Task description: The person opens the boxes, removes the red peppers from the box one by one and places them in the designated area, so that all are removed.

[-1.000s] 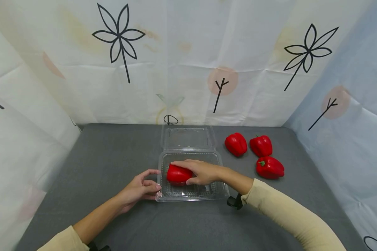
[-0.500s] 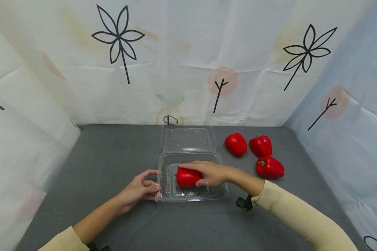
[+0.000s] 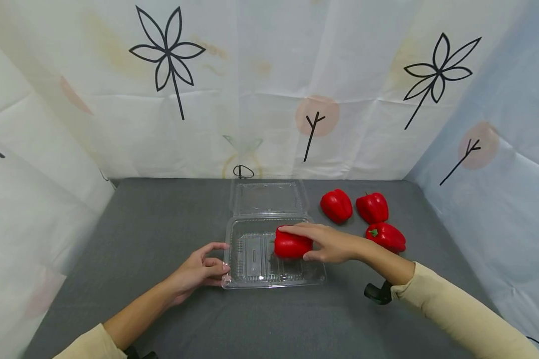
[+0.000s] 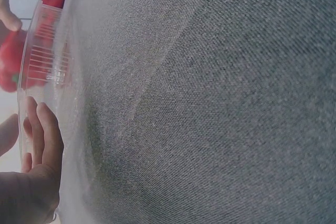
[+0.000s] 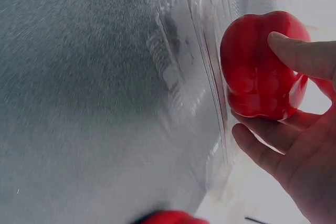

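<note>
My right hand (image 3: 330, 243) grips a red bell pepper (image 3: 293, 244) over the right half of a clear plastic clamshell container (image 3: 251, 285). In the right wrist view, the thumb presses on the side of the bell pepper (image 5: 257, 72) and the other fingers support it from beneath; it appears raised to the container's rim. My left hand (image 3: 197, 271) holds the container's left edge, its fingertips at the rim. The left wrist view shows the left hand (image 4: 44, 150) against the outer wall of the container (image 4: 52, 72). The container's lid (image 3: 269, 197) lies folded back.
Three more red bell peppers stand to the right of the container: one at the left (image 3: 337, 206), one behind (image 3: 372, 208) and one nearer (image 3: 386, 237), partly behind my right forearm. Grey cloth (image 3: 170, 209) covers the table; a patterned white curtain (image 3: 269, 99) closes off the back.
My right hand has carried the bell pepper from the container's left half to the right, and slightly upward in the last half second. The left hand and container have stayed in place.
</note>
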`<state>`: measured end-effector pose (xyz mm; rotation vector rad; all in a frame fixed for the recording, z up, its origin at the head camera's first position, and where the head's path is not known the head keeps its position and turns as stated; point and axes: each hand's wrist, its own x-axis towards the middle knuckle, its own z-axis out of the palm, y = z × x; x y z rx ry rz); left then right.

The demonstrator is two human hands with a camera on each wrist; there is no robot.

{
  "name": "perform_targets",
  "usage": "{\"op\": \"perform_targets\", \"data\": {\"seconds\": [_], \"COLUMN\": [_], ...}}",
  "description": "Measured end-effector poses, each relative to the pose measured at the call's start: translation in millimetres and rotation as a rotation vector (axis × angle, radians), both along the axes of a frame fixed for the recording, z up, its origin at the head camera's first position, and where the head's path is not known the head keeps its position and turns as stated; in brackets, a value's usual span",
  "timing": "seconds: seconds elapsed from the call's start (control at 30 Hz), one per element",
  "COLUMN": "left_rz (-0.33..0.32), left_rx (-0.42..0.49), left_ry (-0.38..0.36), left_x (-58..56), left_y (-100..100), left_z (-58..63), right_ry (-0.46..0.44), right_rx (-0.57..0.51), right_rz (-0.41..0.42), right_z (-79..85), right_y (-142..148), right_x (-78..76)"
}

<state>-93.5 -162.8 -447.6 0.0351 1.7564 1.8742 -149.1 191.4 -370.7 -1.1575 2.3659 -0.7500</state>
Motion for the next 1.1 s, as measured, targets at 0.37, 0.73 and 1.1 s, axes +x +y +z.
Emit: {"op": "perform_targets", "data": {"seconds": [0.37,0.73,1.1], "left_rz": [0.0,0.001,-0.005], "left_rx": [-0.009,-0.006,-0.008], "left_ry": [-0.005,-0.008,-0.002], "left_x": [-0.4,-0.4,-0.8], "left_y": [-0.8,-0.3,-0.5], "left_z": [2.0,1.6,0.2], "right_ry": [0.088,0.119,0.145], "right_rx": [-0.075,-0.07,-0.073], "right_rz": [-0.098,-0.199,-0.26], "right_z": [12.0,11.4,1.2], "right_y": [39.7,70.3,93.3], "right_x": [1.0,4.8,7.6]}}
